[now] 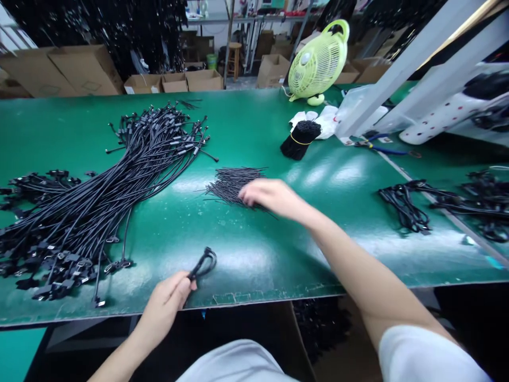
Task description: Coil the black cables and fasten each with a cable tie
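A looped black cable (204, 263) was pinched in the left hand (164, 307), thumb and fingers closed around its lower end just inside the near edge of the bench, with the loop rising and tilting toward the right of the view. This hand was the nearer of the two to the person's body. The right hand (270, 197) reached farther out, palm down and fingers loosely open, touching the right end of a flat pile of short black wires (234, 185). It did not clearly grip them. The pile lay ahead of the looped cable and to its right, its strands running mostly side to side.

Left of both hands, a large fan of black connector cables (119, 180) ran diagonally across the green bench mat (254, 127), from upper right to lower left, where its plugs (59, 270) lay heaped. Below the bench edge, an open cardboard box (322, 339) held dark cables. To the right, tangled black cables (405, 204) lay on the mat.

Farther off stood a tied bundle of black wires (300, 139), blue-handled pliers (387, 149), and a lime-green fan (318, 61). Cardboard boxes (173, 82) stood on the floor beyond the bench.
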A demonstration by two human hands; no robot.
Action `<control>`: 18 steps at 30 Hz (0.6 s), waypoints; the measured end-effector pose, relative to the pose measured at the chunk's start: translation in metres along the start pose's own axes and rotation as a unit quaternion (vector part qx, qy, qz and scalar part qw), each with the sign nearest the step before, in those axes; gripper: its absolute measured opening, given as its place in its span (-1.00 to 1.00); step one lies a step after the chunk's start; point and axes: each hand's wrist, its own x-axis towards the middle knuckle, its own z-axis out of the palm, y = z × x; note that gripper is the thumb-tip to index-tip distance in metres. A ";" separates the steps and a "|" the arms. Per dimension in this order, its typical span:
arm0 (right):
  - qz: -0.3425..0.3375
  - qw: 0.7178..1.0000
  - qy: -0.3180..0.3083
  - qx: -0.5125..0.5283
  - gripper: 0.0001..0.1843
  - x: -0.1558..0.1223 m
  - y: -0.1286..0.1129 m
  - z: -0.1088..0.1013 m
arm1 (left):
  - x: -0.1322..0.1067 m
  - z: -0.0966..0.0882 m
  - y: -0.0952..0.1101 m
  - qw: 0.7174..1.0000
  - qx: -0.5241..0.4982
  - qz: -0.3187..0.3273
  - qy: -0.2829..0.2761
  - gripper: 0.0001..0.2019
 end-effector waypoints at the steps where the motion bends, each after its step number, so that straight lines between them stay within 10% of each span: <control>1: 0.066 0.987 0.119 -0.088 -0.71 0.015 0.026 -0.011 | 0.003 -0.001 -0.002 0.999 -0.032 -0.012 0.016 -0.55; 3: 0.134 0.954 0.199 -0.179 -0.71 0.039 0.073 -0.024 | 0.007 0.000 -0.004 0.997 -0.074 -0.017 0.034 -0.54; 8: 0.126 0.952 0.168 -0.223 -0.78 0.056 0.121 -0.015 | 0.006 0.005 0.000 0.991 -0.120 -0.031 0.046 -0.54; 18: 0.190 0.919 0.267 -0.219 -0.77 -0.004 0.047 0.000 | 0.015 0.009 0.003 0.924 -0.373 -0.056 0.062 -0.53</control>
